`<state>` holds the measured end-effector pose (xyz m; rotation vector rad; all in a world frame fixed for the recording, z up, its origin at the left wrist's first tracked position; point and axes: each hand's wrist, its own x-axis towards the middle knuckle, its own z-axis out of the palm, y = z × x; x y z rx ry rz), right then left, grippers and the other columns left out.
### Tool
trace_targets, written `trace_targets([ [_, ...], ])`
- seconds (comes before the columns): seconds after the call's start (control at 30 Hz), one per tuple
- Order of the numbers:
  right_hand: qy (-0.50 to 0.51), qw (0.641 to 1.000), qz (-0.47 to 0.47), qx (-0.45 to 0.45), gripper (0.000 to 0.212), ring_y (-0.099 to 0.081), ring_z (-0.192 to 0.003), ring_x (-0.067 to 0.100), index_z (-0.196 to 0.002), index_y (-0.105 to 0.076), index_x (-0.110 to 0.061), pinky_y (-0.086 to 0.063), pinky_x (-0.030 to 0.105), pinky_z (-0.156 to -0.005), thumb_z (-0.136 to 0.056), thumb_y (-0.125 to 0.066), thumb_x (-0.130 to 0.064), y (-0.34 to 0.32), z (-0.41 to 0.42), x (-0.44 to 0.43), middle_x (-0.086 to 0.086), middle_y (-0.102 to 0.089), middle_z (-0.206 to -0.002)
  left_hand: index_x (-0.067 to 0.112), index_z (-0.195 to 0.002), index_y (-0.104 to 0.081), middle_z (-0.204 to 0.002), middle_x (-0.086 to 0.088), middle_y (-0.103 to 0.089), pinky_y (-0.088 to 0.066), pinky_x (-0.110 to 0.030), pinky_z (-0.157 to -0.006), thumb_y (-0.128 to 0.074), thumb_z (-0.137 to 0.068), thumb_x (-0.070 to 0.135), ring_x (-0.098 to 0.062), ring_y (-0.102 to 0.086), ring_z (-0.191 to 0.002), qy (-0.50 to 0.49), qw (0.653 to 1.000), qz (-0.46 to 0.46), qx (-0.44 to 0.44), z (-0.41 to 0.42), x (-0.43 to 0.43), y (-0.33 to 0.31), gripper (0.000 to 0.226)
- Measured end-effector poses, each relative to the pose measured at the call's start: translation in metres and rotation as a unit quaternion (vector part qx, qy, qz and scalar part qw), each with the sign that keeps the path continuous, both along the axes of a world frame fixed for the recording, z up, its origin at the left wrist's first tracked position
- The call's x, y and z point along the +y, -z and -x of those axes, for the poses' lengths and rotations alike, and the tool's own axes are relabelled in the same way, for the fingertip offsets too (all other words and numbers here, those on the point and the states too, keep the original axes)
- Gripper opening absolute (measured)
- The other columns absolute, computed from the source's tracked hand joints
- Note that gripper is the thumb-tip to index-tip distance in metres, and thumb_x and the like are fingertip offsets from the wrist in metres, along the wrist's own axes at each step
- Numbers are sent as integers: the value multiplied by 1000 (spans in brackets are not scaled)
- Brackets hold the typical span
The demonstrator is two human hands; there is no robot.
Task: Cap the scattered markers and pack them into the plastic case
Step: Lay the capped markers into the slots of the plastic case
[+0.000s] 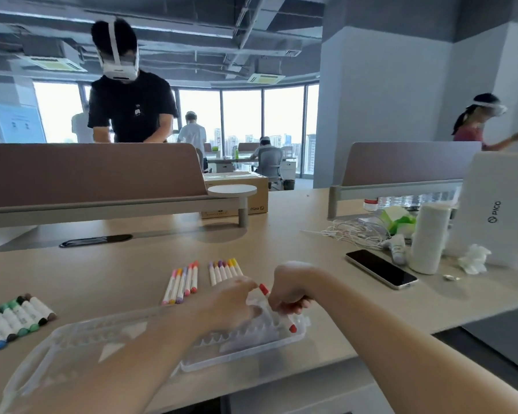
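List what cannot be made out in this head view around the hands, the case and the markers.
- Right hand: its closed grip hides what it clasps; only red shows beneath the fingers.
- Left hand: motion blur hides whether its fingertips touch the red-capped marker.
- Plastic case: both forearms cover its slots, so the number of packed markers is unknown.
- Green and blue markers: cut off by the left edge.

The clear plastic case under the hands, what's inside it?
The clear plastic case holds at least one red-capped marker at its right end, beside rows of empty slots. The left hand and right hand cover the rest, so any others are hidden.
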<state>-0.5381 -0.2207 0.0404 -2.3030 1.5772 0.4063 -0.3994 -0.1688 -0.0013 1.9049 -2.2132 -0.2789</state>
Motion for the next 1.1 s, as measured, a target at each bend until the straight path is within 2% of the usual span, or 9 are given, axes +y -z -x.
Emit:
trace_targets([
  [0.17, 18, 1000, 24, 0, 30, -45, -45, 17, -60, -58, -6, -42, 26, -52, -85, -68, -19, 13, 3, -2, 5, -54, -53, 35, -133, -48, -138, 8, -52, -49, -28, -89, -53, -95, 38, -15, -57, -117, 31, 999, -7, -30, 7, -3, 7, 39],
  [0.27, 31, 999, 31, -16, 34, -45, -43, 16, -56, -57, -6, -41, 25, -49, -81, -74, -20, 16, 4, -4, 3, -52, -44, 30, -140, -47, -144, 4, -47, -41, -29, -98, -52, -95, 39, -18, -49, -126, 27, 999, -12, -36, 12, -5, 12, 46],
  [0.33, 34, 999, 33, -17, 33, -44, -41, 16, -56, -57, -7, -40, 23, -47, -84, -71, -18, 17, 5, -7, 1, -51, -40, 27, -144, -43, -147, 3, -44, -34, -23, -102, -46, -100, 37, -16, -45, -129, 35, 999, -18, -32, 13, -7, 16, 46],
  [0.4, 34, 999, 33, 0, 32, -44, -40, 14, -57, -57, -9, -40, 23, -48, -88, -64, -16, 19, 6, -10, -2, -50, -35, 26, -143, -43, -145, 7, -44, -30, -15, -93, -39, -104, 34, -13, -47, -124, 55, 998, -28, -18, 14, -8, 19, 40],
  [0.57, 48, 999, 4, -13, 37, -42, -26, 8, -59, -55, -10, -37, 20, -45, -95, -59, -19, 24, 10, -18, -4, -50, -35, 33, -119, -62, -122, 15, -57, -46, -31, -99, -50, -89, 65, -11, -57, -109, 58, 998, -17, -13, 17, -16, 23, 45],
  [0.67, 48, 999, -16, -11, 37, -41, -24, 7, -62, -53, -9, -37, 20, -43, -97, -58, -19, 25, 9, -18, -4, -49, -33, 25, -123, -63, -126, 10, -60, -39, -19, -94, -54, -94, 49, -12, -56, -113, 50, 999, -13, -16, 17, -21, 28, 39],
  [0.73, 56, 998, -19, -22, 35, -43, -25, 8, -64, -53, -7, -38, 18, -39, -97, -59, -17, 24, 8, -18, -2, -50, -34, 19, -127, -61, -130, 4, -59, -36, -17, -95, -54, -96, 38, -15, -55, -118, 44, 999, 2, -21, 19, -22, 29, 38],
  [0.87, 72, 996, -38, -23, 31, -45, -27, 8, -70, -54, -4, -38, 13, -35, -99, -56, -14, 21, 7, -20, 1, -54, -46, 19, -125, -63, -123, 4, -64, -49, -31, -96, -62, -89, 48, -15, -60, -107, 11, 999, -7, 34, 24, -23, 28, 46],
  [1.1, 90, 995, -37, -31, 24, -47, -29, 10, -74, -55, -2, -38, 15, -34, -97, -57, -8, 26, 8, -21, 6, -55, -60, 19, -132, -57, -124, 2, -63, -51, -31, -92, -63, -88, 52, -16, -59, -102, 4, 997, -28, 76, 26, -17, 26, 55],
])
